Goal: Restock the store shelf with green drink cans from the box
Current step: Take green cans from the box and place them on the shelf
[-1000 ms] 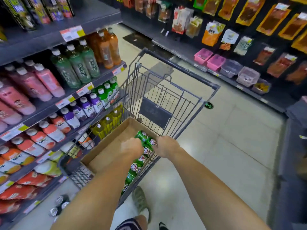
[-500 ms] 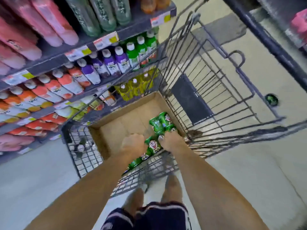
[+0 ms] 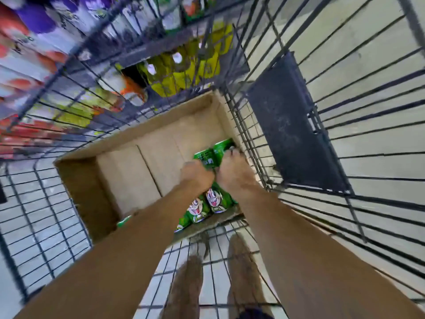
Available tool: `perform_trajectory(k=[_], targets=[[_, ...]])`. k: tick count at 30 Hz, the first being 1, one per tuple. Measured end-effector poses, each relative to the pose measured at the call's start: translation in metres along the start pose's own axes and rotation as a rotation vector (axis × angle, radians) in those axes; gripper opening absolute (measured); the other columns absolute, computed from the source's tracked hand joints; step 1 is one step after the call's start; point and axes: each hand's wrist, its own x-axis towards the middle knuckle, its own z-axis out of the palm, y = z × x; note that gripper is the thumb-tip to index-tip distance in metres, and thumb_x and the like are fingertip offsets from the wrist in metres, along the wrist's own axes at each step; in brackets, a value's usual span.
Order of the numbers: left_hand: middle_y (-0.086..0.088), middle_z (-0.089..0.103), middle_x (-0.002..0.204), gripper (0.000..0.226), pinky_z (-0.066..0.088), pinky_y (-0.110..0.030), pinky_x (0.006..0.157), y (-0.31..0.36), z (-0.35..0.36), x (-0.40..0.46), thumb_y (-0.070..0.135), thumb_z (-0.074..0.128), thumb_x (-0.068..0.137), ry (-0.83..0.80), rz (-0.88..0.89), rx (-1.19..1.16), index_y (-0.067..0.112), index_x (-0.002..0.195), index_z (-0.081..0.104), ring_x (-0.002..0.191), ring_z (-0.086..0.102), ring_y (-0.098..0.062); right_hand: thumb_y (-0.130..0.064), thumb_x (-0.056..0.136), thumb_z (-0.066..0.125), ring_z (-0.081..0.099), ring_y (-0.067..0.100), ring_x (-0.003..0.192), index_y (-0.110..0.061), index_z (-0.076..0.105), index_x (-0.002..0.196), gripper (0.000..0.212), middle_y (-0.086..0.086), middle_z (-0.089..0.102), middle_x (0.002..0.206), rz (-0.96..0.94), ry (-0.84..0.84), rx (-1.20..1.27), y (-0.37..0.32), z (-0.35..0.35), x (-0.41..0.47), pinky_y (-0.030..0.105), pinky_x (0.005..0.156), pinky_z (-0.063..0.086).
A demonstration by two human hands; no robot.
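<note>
Reaching deep into the cardboard box (image 3: 128, 176), both hands now lie on the green drink cans (image 3: 212, 155) at its right end. The left hand (image 3: 197, 174) has its fingers curled down over a can, and the right hand (image 3: 234, 172) is curled over the cans beside it; how exactly the fingertips close is blurred, so I cannot tell if the grip is complete. Half a second ago the hands were only arriving at the cans and the view was higher; now the head is bent far over the cart and the hands are lower in the box. I judge that the picking of cans is starting, and nothing is lifted out yet.

More cans with a cartoon face (image 3: 212, 201) lie under the wrists, near the close wall of the box. The rest of the box floor is bare cardboard. The box sits in a wire shopping cart (image 3: 264, 134), whose bars rise close on the right of the hands and could catch a can on the way up. Behind the cart stands the shelf (image 3: 161, 49) with yellow, purple and orange bottles, all blurred.
</note>
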Motion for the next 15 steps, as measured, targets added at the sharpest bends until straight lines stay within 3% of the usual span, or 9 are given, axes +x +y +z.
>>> perform_trajectory(k=[3, 8, 12, 15], targets=[[-0.020, 0.060, 0.126, 0.041, 0.046, -0.035, 0.090, 0.007, 0.006, 0.022, 0.030, 0.056, 0.095, 0.022, -0.116, -0.117, -0.002, 0.122, 0.055, 0.117, 0.057, -0.034, -0.024, 0.096, 0.055, 0.035, 0.033, 0.133, 0.005, 0.028, 0.144, 0.062, 0.021, 0.032, 0.146, 0.006, 0.024, 0.011, 0.000, 0.013, 0.012, 0.037, 0.107, 0.036], [-0.021, 0.058, 0.127, 0.059, 0.045, -0.034, 0.089, -0.002, 0.017, 0.048, 0.045, 0.061, 0.091, 0.020, -0.224, -0.289, -0.001, 0.127, 0.051, 0.118, 0.056, -0.034, -0.033, 0.092, 0.056, 0.029, 0.038, 0.136, 0.012, 0.016, 0.147, 0.082, 0.026, 0.024, 0.152, 0.013, 0.006, -0.098, -0.006, 0.032, 0.029, 0.041, 0.112, 0.027], [-0.011, 0.067, 0.111, 0.076, 0.047, -0.026, 0.070, -0.013, 0.023, 0.067, 0.062, 0.075, 0.069, -0.024, -0.293, -0.514, 0.005, 0.117, 0.060, 0.100, 0.064, -0.027, -0.033, 0.083, 0.072, 0.031, 0.033, 0.140, 0.007, 0.004, 0.151, 0.104, 0.022, 0.023, 0.154, 0.059, -0.114, 0.156, 0.004, 0.017, 0.048, 0.035, 0.112, 0.029], [-0.009, 0.071, 0.099, 0.059, 0.047, -0.024, 0.063, -0.021, 0.027, 0.074, 0.052, 0.080, 0.069, -0.038, -0.298, -0.688, 0.007, 0.105, 0.066, 0.085, 0.068, -0.023, -0.044, 0.073, 0.083, 0.033, 0.030, 0.141, 0.001, 0.008, 0.153, 0.119, 0.018, 0.028, 0.154, 0.070, -0.208, 0.234, 0.010, 0.013, 0.064, 0.035, 0.111, 0.031]])
